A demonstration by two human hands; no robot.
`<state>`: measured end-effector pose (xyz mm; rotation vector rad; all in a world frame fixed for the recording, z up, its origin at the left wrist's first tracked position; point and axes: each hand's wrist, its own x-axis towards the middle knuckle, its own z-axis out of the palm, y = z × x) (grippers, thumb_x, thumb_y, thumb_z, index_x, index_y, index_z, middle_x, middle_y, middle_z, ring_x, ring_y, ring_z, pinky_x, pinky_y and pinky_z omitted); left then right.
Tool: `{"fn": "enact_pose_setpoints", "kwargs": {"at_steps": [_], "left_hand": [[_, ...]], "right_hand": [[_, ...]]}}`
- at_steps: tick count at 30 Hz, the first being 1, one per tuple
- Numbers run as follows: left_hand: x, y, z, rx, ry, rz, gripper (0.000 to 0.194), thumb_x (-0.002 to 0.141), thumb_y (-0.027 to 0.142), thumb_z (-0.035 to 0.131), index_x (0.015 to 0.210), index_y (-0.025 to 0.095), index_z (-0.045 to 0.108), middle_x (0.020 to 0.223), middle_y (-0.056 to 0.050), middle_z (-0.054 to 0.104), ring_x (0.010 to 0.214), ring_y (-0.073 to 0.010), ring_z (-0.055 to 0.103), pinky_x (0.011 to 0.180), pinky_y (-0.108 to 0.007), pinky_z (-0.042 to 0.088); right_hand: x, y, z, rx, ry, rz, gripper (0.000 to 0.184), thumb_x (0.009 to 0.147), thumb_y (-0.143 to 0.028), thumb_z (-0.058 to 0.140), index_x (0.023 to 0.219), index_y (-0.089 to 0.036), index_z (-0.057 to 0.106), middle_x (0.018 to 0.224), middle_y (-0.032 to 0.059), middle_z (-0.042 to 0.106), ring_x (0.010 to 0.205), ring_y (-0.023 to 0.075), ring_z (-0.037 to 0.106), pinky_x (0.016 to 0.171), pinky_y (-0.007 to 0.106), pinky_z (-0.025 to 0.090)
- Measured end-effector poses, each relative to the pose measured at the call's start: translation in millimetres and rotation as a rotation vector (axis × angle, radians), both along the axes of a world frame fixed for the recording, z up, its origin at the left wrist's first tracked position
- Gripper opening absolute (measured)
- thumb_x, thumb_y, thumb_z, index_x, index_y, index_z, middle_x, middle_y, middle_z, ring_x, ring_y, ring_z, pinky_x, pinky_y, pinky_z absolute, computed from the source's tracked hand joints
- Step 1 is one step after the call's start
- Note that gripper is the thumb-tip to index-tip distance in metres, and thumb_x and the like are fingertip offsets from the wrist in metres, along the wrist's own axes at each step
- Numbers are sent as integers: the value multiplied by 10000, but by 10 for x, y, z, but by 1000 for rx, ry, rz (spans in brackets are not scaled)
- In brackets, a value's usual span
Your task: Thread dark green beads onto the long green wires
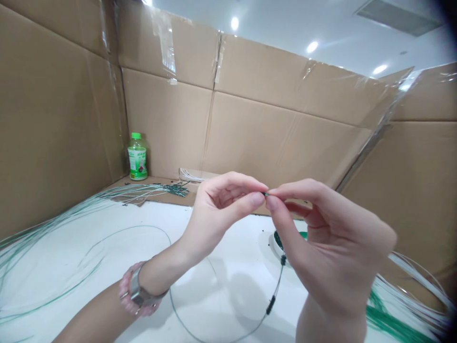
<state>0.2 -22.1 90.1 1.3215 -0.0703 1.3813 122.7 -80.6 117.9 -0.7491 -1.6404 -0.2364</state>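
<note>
My left hand (224, 200) and my right hand (321, 233) meet at their fingertips, thumb and forefinger pinched on each side. Between the tips shows a tiny dark green bit (265, 194) of a thin green wire; its exact form is too small to make out. Below my right hand the wire hangs down, carrying small clusters of black beads (271, 305). From there the wire (171, 297) loops across the white table and passes behind my left forearm. A round white dish (276, 245) with dark beads and something green stands partly hidden behind my right hand.
A green-capped bottle (137, 157) stands in the back left corner. Beaded wires (174, 189) lie on cardboard at the back, their long strands running left. Green wire bundles (389, 319) and white strands lie at right. Cardboard walls (285, 109) surround the white table (124, 257).
</note>
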Motion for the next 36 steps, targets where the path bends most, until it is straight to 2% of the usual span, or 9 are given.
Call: {"fn": "enact_pose_setpoints", "kwargs": {"at_steps": [14,23,29,36], "left_hand": [[-13,-7,8,4,7,48,141,809,140,672,839,262,736,817,39,705,790,-56,662,739,-125,547],[-42,-5,27,-2,37,169,108,760,158,718,802,254,746,796,11,721,761,-108,678,672,-176,566],[-49,-22,71,76,48,259,111,759,137,714,782,240,749,757,16,707,714,-93,668,614,-152,558],[-101,-47,81,180,106,395,140,759,113,704,810,233,755,788,-3,695,714,-93,651,584,-143,539]], "right_hand": [[-29,-10,-25,-16,40,22,295,688,53,655,827,-207,659,726,-50,637,642,75,588,599,202,560],[-38,-5,-26,19,26,-13,296,707,48,651,824,-223,673,708,-51,644,639,92,581,575,243,543],[-13,-12,-28,4,0,5,315,678,72,657,837,-200,676,717,-34,650,646,104,587,584,254,541],[8,-36,-10,7,-79,-78,311,680,45,653,838,-222,671,703,-15,629,633,129,575,564,277,507]]}}
